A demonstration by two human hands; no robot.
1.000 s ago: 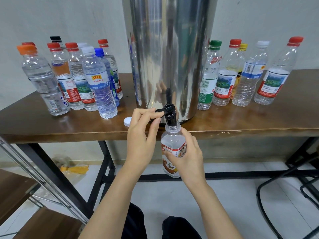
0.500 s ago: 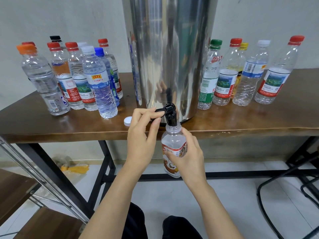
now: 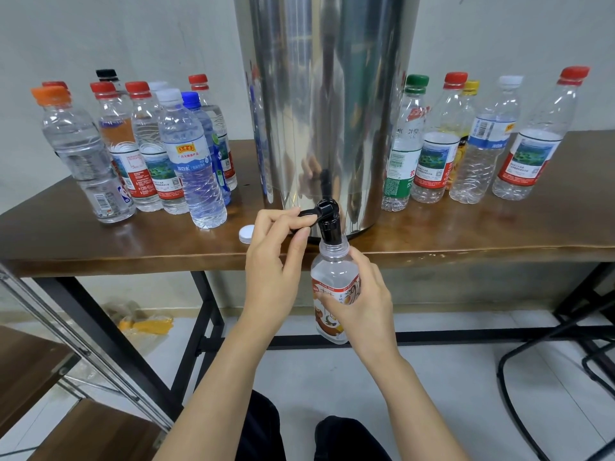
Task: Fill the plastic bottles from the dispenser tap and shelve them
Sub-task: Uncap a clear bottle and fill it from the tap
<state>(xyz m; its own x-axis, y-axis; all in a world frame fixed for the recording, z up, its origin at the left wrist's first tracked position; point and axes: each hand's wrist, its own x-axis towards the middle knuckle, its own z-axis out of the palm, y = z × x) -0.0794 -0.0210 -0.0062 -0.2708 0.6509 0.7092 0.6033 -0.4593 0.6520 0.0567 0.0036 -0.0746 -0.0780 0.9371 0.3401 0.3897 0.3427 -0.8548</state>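
Indoors, brown wooden table (image 3: 466, 234) against grey wall (image 3: 116, 34), left hand (image 3: 273, 277) pinching tap lever (image 3: 307, 212), right hand (image 3: 362, 304) gripping bottle (image 3: 332, 277).

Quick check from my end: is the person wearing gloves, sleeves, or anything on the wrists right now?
No. The left hand and the right hand are both bare, with no gloves, rings, watch or bands visible. Both forearms are uncovered to the bottom edge of the head view, so no sleeves show. Fingernails look short and unpainted. Dark trousers show below.
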